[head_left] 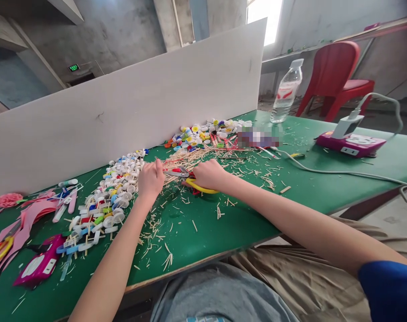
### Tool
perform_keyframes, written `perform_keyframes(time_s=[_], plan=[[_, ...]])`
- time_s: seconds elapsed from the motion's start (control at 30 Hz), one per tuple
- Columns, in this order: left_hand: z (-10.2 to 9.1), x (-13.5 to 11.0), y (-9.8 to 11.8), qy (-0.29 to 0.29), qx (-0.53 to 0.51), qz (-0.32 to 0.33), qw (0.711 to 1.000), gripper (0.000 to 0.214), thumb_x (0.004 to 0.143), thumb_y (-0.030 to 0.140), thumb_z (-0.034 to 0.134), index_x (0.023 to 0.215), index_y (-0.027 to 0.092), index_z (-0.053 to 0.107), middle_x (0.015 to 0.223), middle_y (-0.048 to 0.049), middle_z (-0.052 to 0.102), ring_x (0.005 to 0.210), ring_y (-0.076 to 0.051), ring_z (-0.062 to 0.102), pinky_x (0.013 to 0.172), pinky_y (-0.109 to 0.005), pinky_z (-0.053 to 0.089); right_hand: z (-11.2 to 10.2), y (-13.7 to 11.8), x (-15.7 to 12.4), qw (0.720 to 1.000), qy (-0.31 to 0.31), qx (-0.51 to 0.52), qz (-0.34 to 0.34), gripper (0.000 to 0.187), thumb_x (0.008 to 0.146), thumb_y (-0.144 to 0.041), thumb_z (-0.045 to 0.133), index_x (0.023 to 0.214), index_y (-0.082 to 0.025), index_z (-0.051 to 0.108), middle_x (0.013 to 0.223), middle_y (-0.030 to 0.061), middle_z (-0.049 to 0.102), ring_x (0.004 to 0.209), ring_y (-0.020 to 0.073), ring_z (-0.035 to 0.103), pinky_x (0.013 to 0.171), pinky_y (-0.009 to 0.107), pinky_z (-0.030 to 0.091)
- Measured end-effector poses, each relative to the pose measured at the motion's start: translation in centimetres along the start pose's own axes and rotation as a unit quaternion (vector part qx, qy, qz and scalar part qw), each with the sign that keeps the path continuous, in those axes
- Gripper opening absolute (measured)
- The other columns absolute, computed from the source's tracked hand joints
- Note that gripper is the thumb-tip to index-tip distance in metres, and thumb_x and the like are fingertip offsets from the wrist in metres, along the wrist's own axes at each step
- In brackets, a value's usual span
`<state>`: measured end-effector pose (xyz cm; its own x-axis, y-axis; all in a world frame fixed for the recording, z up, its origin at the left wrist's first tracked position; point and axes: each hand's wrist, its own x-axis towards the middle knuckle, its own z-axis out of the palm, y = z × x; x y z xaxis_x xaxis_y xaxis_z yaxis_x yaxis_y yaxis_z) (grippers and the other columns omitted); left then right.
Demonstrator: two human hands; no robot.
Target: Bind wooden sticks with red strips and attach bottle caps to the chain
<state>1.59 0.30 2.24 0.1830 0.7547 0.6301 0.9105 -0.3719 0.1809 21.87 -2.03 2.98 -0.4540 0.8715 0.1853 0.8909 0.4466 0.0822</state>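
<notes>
Clasping yellow-handled scissors (196, 185) in closed right grip (208, 174), pointing blades (174, 173) toward closed left grip (151, 179) — not showing its contents — near left-side bottle caps (119, 215) on desk (223, 241).

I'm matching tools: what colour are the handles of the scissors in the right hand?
The handles are yellow and red, seen in the head view.

From close above the near edge of the green table (203, 237), the head camera looks forward and down, apparently tilted.
</notes>
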Motion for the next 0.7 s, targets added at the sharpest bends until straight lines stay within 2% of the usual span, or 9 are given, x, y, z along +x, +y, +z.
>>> perform_keyframes(time_s=[0.13,0.2,0.33,0.4,0.53,0.7], plan=[[-0.4,0.0,-1.0,0.050,-0.023,-0.013,0.998,0.049,0.095,0.037,0.012,0.083,0.020,0.057,0.087,-0.0103,0.062,0.094,-0.025,0.056,0.088,-0.041,0.041,-0.6,1.4,0.0,0.998,0.003,0.025,0.054,0.073,0.083,-0.071,0.028,0.084,-0.013,0.071,0.074,0.0174,0.069,0.075,0.0280,0.064,0.063,0.033,0.039],[-0.5,-0.1,-1.4,0.051,-0.033,-0.026,0.998,0.041,0.095,0.035,0.019,0.086,0.020,0.056,0.089,-0.0098,0.061,0.094,-0.024,0.055,0.087,-0.040,0.042,-1.0,2.4,0.0,0.995,0.011,0.031,0.097,0.072,0.082,-0.071,0.029,0.086,-0.012,0.070,0.076,0.0178,0.069,0.077,0.0288,0.064,0.065,0.034,0.040],[0.2,-0.4,-1.6,-0.010,-0.035,-0.015,0.999,0.024,0.091,0.034,0.037,0.094,0.020,0.056,0.096,-0.0090,0.060,0.096,-0.023,0.054,0.087,-0.037,0.044,-0.9,4.5,0.3,0.983,0.011,0.034,0.181,0.069,0.081,-0.071,0.033,0.088,-0.012,0.069,0.080,0.0179,0.069,0.079,0.0299,0.064,0.067,0.036,0.042],[0.9,-0.6,-1.4,-0.046,-0.024,0.005,0.999,0.023,0.090,0.034,0.042,0.101,0.019,0.057,0.103,-0.0098,0.059,0.101,-0.025,0.052,0.090,-0.039,0.043,-0.7,5.5,0.4,0.979,-0.002,0.035,0.203,0.062,0.082,-0.066,0.037,0.090,-0.012,0.068,0.081,0.0170,0.069,0.079,0.0295,0.065,0.065,0.035,0.043],[2.5,-0.5,-1.0,-0.097,-0.001,0.041,0.994,0.026,0.091,0.033,0.043,0.107,0.017,0.056,0.112,-0.0119,0.058,0.108,-0.028,0.048,0.093,-0.043,0.041,-0.1,6.5,0.3,0.980,-0.049,0.030,0.188,0.040,0.082,-0.047,0.049,0.094,-0.013,0.067,0.092,0.0150,0.070,0.082,0.0259,0.064,0.060,0.030,0.042],[3.8,0.4,-0.6,-0.132,0.017,0.058,0.989,0.018,0.090,0.028,0.046,0.096,0.017,0.058,0.102,-0.0112,0.060,0.102,-0.028,0.051,0.088,-0.041,0.043,0.0,6.5,0.0,0.983,-0.100,0.021,0.152,0.034,0.084,-0.041,0.050,0.096,-0.012,0.065,0.098,0.0142,0.069,0.084,0.0252,0.065,0.057,0.029,0.041]])
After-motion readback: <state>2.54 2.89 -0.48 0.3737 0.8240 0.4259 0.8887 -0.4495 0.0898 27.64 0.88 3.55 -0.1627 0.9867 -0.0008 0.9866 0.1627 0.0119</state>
